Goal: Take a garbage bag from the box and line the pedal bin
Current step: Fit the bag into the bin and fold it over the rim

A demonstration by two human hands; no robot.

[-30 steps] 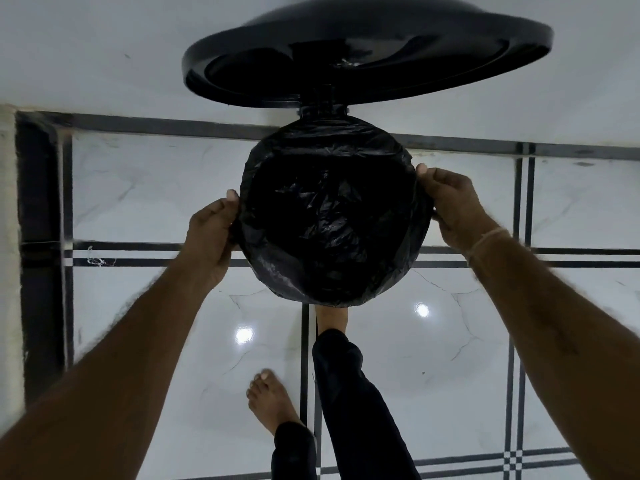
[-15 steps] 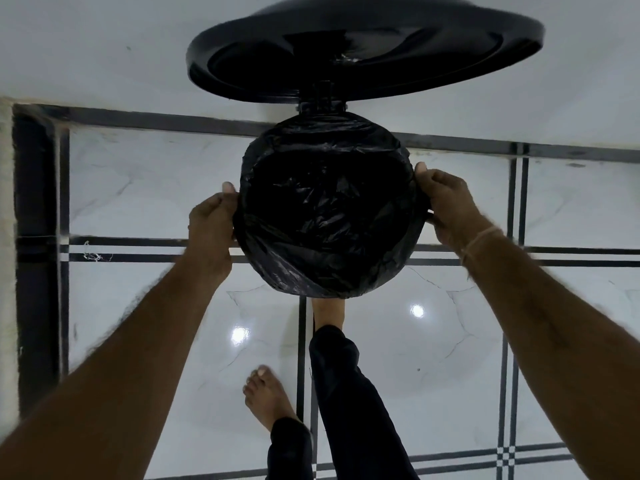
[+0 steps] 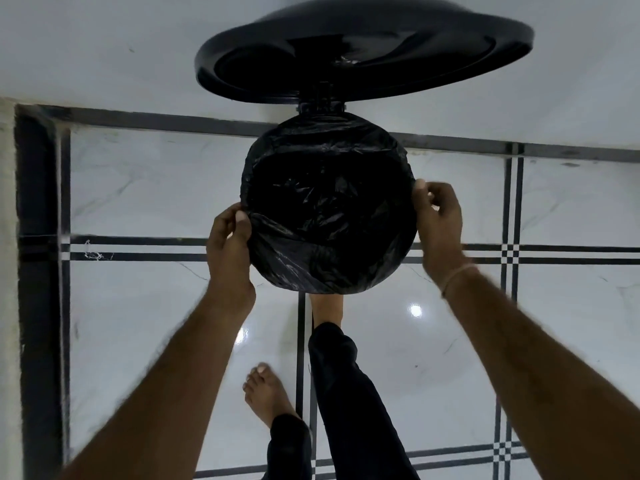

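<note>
A round black pedal bin stands against the wall with its lid (image 3: 363, 53) swung up. A black garbage bag (image 3: 329, 206) fills the bin's mouth and is folded over the rim all round. My left hand (image 3: 230, 237) pinches the bag's folded edge at the rim's left side, thumb on top. At the rim's right side, my right hand (image 3: 438, 223) grips the bag's edge with curled fingers. One bare foot (image 3: 327, 308) reaches under the bin's front, where the pedal is hidden. The box is out of view.
White glossy floor tiles (image 3: 138, 341) with black stripes spread around the bin. My other bare foot (image 3: 268, 393) stands on the floor below the bin. A white wall (image 3: 104, 46) rises behind it, and a pale wall edge (image 3: 7, 271) runs down the left.
Both hands have shifted along the rim, from flat against the bin's sides to pinching the bag's folded edge. The bin and lid stay as they were.
</note>
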